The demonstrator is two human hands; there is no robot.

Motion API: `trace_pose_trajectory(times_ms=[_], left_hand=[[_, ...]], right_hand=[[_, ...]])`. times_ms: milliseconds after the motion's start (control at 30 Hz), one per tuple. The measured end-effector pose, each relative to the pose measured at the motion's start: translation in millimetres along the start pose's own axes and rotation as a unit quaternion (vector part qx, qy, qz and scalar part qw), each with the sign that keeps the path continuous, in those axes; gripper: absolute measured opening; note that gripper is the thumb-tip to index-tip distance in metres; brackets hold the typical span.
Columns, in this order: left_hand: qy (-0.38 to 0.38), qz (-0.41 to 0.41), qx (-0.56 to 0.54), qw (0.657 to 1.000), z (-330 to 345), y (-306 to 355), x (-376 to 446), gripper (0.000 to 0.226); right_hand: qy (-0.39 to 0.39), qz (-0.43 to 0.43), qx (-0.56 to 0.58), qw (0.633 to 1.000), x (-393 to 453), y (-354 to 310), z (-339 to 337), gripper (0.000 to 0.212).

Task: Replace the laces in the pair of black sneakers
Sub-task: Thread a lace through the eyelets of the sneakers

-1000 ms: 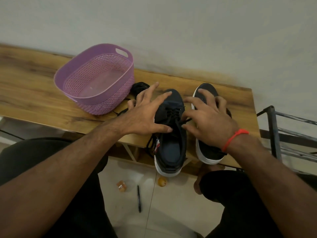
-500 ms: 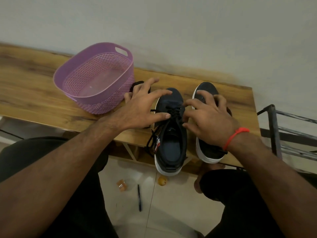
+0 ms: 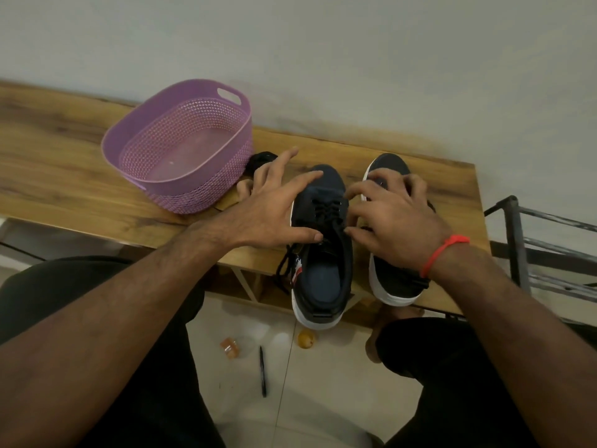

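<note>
Your left hand (image 3: 271, 215) is spread wide, fingers straight and fanned, over the left side of the laced sneaker (image 3: 323, 253); the thumb tip lies at the edge of the shoe's opening beside the black lace (image 3: 326, 210), and the index finger reaches across the toe. It grips nothing. Your right hand (image 3: 394, 221) is looser, fingers bent and splayed: the far fingers rest on the second sneaker (image 3: 392, 279), while the thumb and index finger reach toward the lace of the first (whether they actually pinch a strand is too dark to tell). Both sneakers stand side by side near the right end of the wooden worktop (image 3: 64, 176), heels jutting past its front edge toward you.

Your right hand covers the middle of the second sneaker, so its eyelets are hidden. Lace ends dangle off the left side of the laced shoe, black on black and hard to trace. Behind your left hand a dark bundle (image 3: 261, 160) lies against the purple basket (image 3: 181, 147), partly hidden by your fingers. On the floor lies a pen (image 3: 263, 371).
</note>
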State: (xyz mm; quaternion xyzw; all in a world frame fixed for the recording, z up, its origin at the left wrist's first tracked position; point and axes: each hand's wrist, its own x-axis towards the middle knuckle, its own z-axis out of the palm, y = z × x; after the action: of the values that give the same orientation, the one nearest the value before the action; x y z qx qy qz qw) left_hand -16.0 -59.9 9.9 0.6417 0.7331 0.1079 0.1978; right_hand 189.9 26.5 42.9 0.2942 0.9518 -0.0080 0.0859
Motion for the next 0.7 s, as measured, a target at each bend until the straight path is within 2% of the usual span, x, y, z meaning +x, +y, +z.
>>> trace_pose_trajectory(times_ms=[167,233,300,400,500,633,700], left_hand=[[-0.013,-0.012,0.01,1.0,-2,1,1,0.114],[-0.019,-0.013,0.015,1.0,0,2,1,0.114],[-0.023,-0.016,0.018,0.999,2,2,1,0.114],[-0.022,-0.018,0.013,1.0,1,1,0,0.109],[-0.011,-0.023,-0.027,0.999,0,-2,-1,0.085],[-0.037,-0.016,-0.036,0.999,-3,-5,-2,0.03],[-0.056,-0.021,-0.038,0.997,-3,-6,-2,0.024]], right_hand=[[-0.025,0.128,0.029,0.991,-7,40,-12,0.017],[-0.007,0.106,0.031,0.994,-8,34,-10,0.028],[-0.008,0.043,0.017,0.999,-6,14,-3,0.037],[-0.032,-0.006,0.009,0.999,-1,-6,4,0.028],[-0.04,0.035,0.031,0.998,-2,12,-2,0.022],[-0.044,0.061,0.077,0.994,-6,24,-4,0.029],[-0.039,0.039,0.082,0.995,-5,15,-1,0.032]])
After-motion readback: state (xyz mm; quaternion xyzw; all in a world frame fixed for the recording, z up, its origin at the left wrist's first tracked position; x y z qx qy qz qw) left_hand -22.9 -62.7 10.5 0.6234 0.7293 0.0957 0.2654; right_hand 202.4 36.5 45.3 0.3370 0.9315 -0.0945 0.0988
